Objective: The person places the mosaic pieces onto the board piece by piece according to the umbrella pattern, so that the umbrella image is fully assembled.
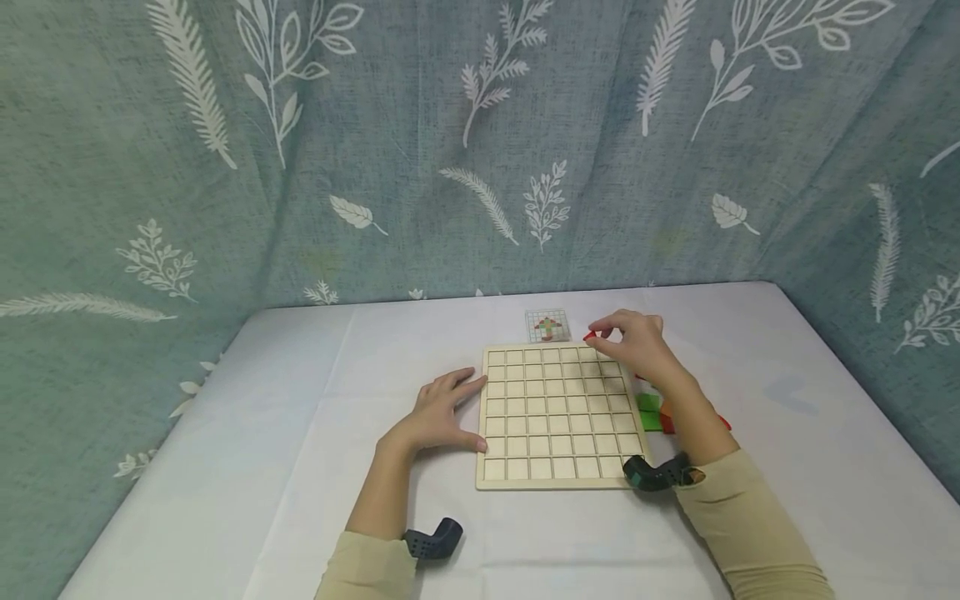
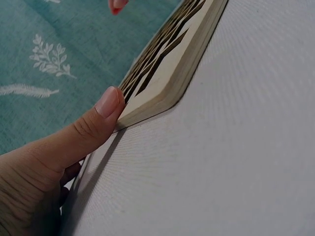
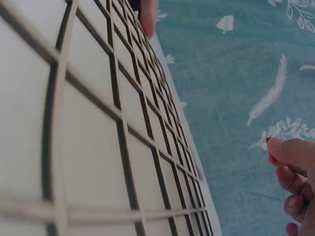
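Observation:
A wooden grid board (image 1: 538,423) with raised lines lies on the white cloth; its visible squares hold no pieces. My left hand (image 1: 437,415) rests at the board's left edge, fingers spread, its thumb touching the rim near a corner in the left wrist view. Above the far right part of the board, my right hand (image 1: 636,340) pinches a small red piece (image 1: 589,336) between thumb and fingertips. That piece looks pointed; most of it is hidden by the fingers. Just beyond the board's far edge lies a small clear card (image 1: 548,326) printed with a grid and a coloured pattern.
Green pieces (image 1: 649,413) lie right of the board, with red and orange pieces (image 1: 666,417) beside them, partly hidden under my right forearm. Each wrist wears a dark camera mount (image 1: 435,539). A patterned blue-green curtain (image 1: 420,167) hangs behind the table.

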`<state>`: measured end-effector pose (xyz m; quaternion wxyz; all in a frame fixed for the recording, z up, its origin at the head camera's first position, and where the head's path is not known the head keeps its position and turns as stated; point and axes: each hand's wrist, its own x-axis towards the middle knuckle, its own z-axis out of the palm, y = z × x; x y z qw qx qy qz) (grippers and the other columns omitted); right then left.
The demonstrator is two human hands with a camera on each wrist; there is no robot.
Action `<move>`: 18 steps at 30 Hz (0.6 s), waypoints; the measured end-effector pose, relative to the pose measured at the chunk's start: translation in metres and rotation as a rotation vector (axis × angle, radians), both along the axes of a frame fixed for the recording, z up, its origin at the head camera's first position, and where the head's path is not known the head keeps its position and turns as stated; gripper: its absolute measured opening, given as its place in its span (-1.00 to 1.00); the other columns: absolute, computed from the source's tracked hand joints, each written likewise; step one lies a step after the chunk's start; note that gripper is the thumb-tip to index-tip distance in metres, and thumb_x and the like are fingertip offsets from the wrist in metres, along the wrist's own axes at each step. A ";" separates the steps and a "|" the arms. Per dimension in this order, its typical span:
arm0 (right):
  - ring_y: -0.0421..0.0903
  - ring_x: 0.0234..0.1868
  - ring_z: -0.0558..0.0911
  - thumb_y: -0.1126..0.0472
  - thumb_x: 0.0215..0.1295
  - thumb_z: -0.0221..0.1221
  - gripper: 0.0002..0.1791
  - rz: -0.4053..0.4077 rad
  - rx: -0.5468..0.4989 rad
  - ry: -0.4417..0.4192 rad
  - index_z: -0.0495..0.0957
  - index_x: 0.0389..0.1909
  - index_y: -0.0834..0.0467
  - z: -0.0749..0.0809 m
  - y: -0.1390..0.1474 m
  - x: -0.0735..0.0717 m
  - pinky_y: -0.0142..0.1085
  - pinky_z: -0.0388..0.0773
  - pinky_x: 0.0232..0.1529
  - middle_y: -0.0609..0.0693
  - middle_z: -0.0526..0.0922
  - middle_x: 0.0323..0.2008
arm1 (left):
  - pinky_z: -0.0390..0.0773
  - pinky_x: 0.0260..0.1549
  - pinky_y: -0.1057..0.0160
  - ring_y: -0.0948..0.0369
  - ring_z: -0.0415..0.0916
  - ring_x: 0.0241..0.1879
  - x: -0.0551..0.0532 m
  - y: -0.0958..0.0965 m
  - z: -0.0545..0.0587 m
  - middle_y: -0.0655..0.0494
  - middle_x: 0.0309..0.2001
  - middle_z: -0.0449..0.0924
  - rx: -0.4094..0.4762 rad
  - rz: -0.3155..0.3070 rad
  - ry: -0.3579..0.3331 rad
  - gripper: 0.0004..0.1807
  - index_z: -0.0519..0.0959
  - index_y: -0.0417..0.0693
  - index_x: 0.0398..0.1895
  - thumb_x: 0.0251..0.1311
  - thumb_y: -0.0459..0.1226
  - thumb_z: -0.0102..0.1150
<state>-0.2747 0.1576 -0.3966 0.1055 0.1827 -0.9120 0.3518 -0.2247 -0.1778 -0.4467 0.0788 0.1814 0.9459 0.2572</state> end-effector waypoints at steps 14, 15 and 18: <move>-0.06 -0.39 0.33 0.18 0.20 0.28 -0.71 0.100 -0.065 -0.061 0.65 -0.10 0.24 -0.007 -0.029 -0.009 0.01 -0.03 -0.10 0.03 0.60 -0.33 | -0.05 0.34 -0.06 0.04 -0.10 0.45 0.003 0.000 0.001 0.09 0.46 0.03 -0.002 -0.007 -0.010 0.21 0.23 0.20 0.41 -0.50 0.27 0.48; -0.06 -0.39 0.32 0.18 0.20 0.27 -0.71 0.105 -0.064 -0.060 0.65 -0.11 0.25 -0.008 -0.030 -0.009 0.02 -0.03 -0.11 0.03 0.61 -0.33 | -0.04 0.34 -0.06 0.03 -0.09 0.44 0.003 0.000 0.001 0.08 0.46 0.04 -0.002 -0.009 -0.003 0.21 0.24 0.20 0.41 -0.50 0.27 0.48; -0.06 -0.40 0.32 0.18 0.20 0.27 -0.71 0.122 -0.071 -0.076 0.65 -0.11 0.25 -0.010 -0.035 -0.011 0.01 -0.03 -0.11 0.03 0.60 -0.34 | -0.04 0.33 -0.07 0.03 -0.09 0.44 0.002 -0.001 0.002 0.08 0.45 0.04 -0.001 -0.011 0.011 0.21 0.23 0.20 0.41 -0.49 0.27 0.48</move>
